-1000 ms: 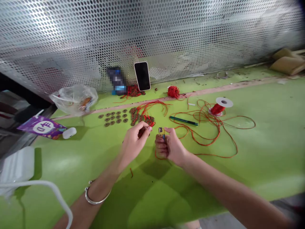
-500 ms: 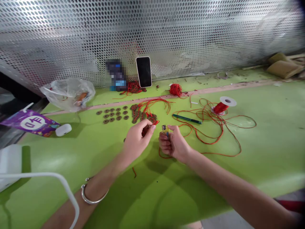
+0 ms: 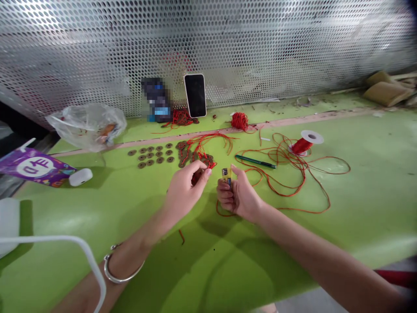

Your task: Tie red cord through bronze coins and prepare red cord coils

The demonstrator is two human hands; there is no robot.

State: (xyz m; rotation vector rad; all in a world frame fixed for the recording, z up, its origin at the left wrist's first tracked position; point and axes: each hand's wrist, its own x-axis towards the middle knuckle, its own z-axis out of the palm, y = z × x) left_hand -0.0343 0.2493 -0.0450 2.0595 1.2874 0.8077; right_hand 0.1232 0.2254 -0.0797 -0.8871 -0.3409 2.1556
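Red knotted cord (image 3: 213, 165) pinched between thumb and forefinger of the left hand (image 3: 187, 184), its end poking out toward the right hand (image 3: 237, 193); right fingers curled round a yellow lighter (image 3: 227, 175), thumb raised beside its top; lighter and cord near each other, apart; corded coins (image 3: 183, 153) beyond the left hand, loose coins (image 3: 159, 154) farther left; green pen (image 3: 256, 161) beyond the right hand, red spool (image 3: 301, 146) farther out to its right.
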